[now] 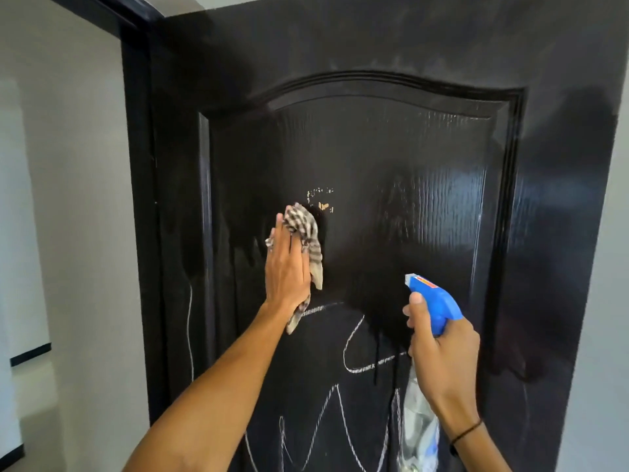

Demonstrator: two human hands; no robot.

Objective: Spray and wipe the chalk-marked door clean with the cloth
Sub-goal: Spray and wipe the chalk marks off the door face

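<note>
A black panelled door (391, 158) fills the view. Its upper panel looks wet and shiny, with drips running down. White chalk lines (350, 356) cover the lower part, and a few faint flecks sit near the panel's middle. My left hand (286, 267) presses a striped grey-and-white cloth (308, 240) flat against the door, fingers straight. Lower right, my right hand (442, 362) grips a clear spray bottle with a blue trigger head (434, 301), its nozzle aimed at the door and one finger on the trigger.
The black door frame (139, 199) runs down the left, beside a pale wall (68, 199). More pale wall (606, 335) shows at the right edge. A dark skirting strip (30, 354) is low on the left.
</note>
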